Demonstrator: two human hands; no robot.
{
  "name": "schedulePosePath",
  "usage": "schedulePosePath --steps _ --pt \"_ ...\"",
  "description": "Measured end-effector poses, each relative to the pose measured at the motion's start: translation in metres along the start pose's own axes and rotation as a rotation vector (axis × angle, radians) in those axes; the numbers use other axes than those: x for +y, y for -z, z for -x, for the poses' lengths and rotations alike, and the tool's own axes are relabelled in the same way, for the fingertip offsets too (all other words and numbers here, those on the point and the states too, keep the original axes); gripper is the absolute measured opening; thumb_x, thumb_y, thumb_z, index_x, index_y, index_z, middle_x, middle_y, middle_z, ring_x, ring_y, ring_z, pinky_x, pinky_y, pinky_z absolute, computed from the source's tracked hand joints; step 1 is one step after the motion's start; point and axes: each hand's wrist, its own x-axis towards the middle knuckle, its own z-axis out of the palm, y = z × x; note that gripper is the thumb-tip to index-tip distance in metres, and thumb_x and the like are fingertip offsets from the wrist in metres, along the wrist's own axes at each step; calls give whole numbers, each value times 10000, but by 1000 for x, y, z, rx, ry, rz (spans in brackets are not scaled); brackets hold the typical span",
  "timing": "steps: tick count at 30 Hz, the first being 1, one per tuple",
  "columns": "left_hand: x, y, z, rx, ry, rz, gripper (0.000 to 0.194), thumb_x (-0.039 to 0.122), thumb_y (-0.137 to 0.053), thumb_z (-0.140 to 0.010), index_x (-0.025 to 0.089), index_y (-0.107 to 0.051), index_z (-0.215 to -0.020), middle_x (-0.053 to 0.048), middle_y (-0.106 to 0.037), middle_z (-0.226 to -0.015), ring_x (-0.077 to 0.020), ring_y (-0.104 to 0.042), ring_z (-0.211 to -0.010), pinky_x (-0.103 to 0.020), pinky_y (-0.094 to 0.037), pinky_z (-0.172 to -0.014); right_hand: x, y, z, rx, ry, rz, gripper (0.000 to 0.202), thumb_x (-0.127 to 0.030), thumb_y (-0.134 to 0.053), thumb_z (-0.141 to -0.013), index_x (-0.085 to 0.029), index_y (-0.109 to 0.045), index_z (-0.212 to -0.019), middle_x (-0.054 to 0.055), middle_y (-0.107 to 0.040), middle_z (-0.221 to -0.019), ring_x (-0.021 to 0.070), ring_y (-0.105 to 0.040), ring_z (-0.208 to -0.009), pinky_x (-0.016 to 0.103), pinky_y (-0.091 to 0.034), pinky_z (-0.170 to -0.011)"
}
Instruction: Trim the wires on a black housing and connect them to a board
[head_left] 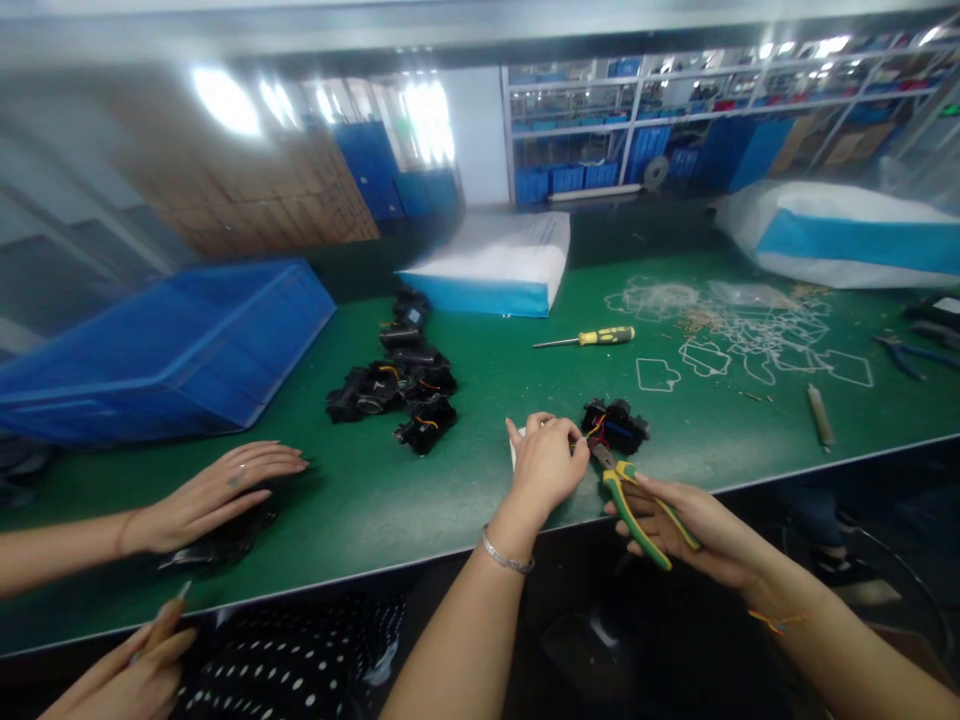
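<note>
The left hand (546, 462) is pinching thin coloured wires (596, 430) beside a black plastic part (619, 425); the right hand (664, 520) is gripping green-and-yellow pliers (637, 500). A yellow-and-black screwdriver (606, 337) is lying beyond.

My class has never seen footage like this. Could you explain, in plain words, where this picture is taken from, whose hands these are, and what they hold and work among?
There is no robot here: a person wears a camera on the head, looking forward and down.

The wearer's right hand holds green-and-yellow pliers, their tip at the thin wires of a black part. The left hand is beside those wires; whether it grips them is unclear.

On the green workbench lie a yellow-and-black screwdriver, a pile of thin white loops and, further left, more black parts and a blue crate.

The hands at the far left belong to a co-worker: one is over a dark object, the other holds a tool.
</note>
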Motion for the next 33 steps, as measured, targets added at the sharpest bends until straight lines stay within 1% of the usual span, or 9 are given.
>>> schedulePosePath --steps 4,8,14,16,18,22,27,33 --pt "-3 3 1 -37 -8 16 191 325 -454 -920 251 -624 -872 -14 -664 -946 -227 -470 -1139 -732 -35 -1060 1 2 -3 43 7 31 357 -411 -546 -896 -143 -588 -1128 141 -668 -1086 201 -671 -827 328 -549 -721" --pt "-6 8 -1 -17 -2 3 250 347 -401 -951 251 -628 -911 -21 -661 -968 -208 -485 -1118 -690 -66 -1089 4 3 1 84 32 105 390 -420 -563 -888 -146 -569 -1165 154 -658 -1120 236 -669 -890 352 -549 -740" --pt "-4 12 -1 22 22 45 231 381 -405 -952 260 -600 -926 -8 -645 -1024 -197 -488 -1111 -644 -161 -1093 6 0 17 76 128 299 367 -407 -603 -868 -160 -596 -1140 121 -654 -1125 242 -643 -984 380 -524 -861" --pt "-5 12 -1 23 30 65 229 387 -407 -950 262 -598 -935 -10 -639 -1048 -199 -482 -1122 -633 -175 -1093 6 -3 21 63 169 342 389 -399 -624 -856 -168 -590 -1167 107 -651 -1127 239 -626 -1030 377 -504 -910" --pt "-6 12 -1 24 34 83 219 385 -417 -947 266 -600 -949 -11 -635 -1057 -198 -478 -1130 -636 -163 -1094 4 -6 23 56 192 341 434 -394 -636 -849 -181 -562 -1219 96 -643 -1147 233 -609 -1070 379 -482 -951" --pt "-9 12 -2 17 38 109 207 385 -426 -942 274 -601 -945 -5 -628 -1049 -195 -475 -1133 -646 -140 -1093 2 -12 18 75 181 302 462 -386 -641 -843 -177 -541 -1243 100 -633 -1174 239 -591 -1111 400 -462 -984" --pt "-7 14 -2 -17 34 131 202 374 -417 -942 272 -590 -925 4 -633 -1013 -190 -471 -1136 -639 -125 -1099 -1 -14 5 68 161 346 456 -392 -628 -845 -139 -553 -1217 118 -652 -1128 248 -599 -1095 427 -449 -985" --pt "-7 17 -1 -39 38 144 176 355 -432 -933 277 -590 -924 10 -637 -1000 -188 -478 -1113 -621 -128 -1107 -3 -17 0 70 177 359 469 -393 -621 -847 -130 -554 -1229 116 -665 -1105 240 -598 -1098 415 -423 -1008"
